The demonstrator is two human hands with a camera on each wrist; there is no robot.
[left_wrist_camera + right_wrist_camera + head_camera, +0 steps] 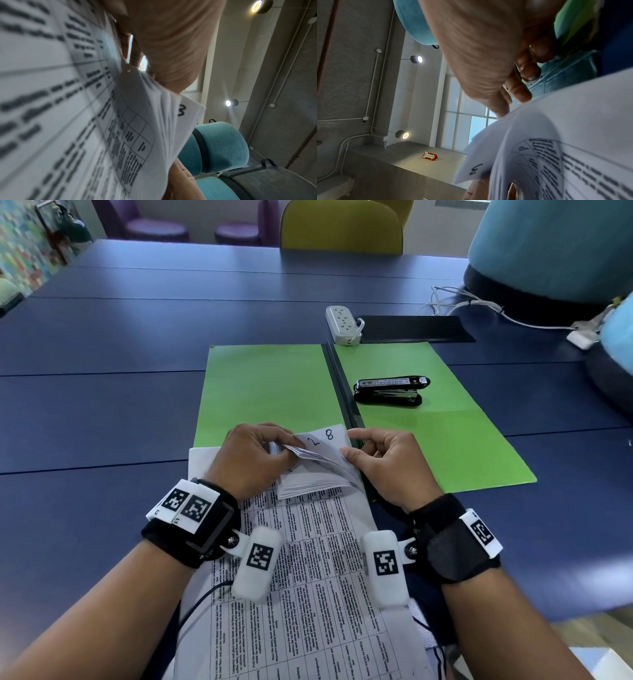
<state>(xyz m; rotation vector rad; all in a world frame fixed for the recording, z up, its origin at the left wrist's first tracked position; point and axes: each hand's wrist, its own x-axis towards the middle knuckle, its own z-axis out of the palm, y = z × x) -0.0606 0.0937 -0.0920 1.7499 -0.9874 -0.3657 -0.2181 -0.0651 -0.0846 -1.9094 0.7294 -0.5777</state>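
Paper stack (317,481) between the fingers (274,434)

Sheet print (39,97) blurred; paper stack (315,474) hides left hand (251,458) fingertips.

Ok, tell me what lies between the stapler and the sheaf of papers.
Head view: between stapler and papers, only bare green folder and its dark spine.

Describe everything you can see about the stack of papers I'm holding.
The stack of papers is white sheets printed with black-text tables. Its far end overlaps the green folder; the near end hangs past the table edge. The far corners are lifted and fanned, showing handwritten 2 and 8; the wrist views show a 3. The left hand pinches the lifted corners, and the thumb of the right hand touches their right edge.
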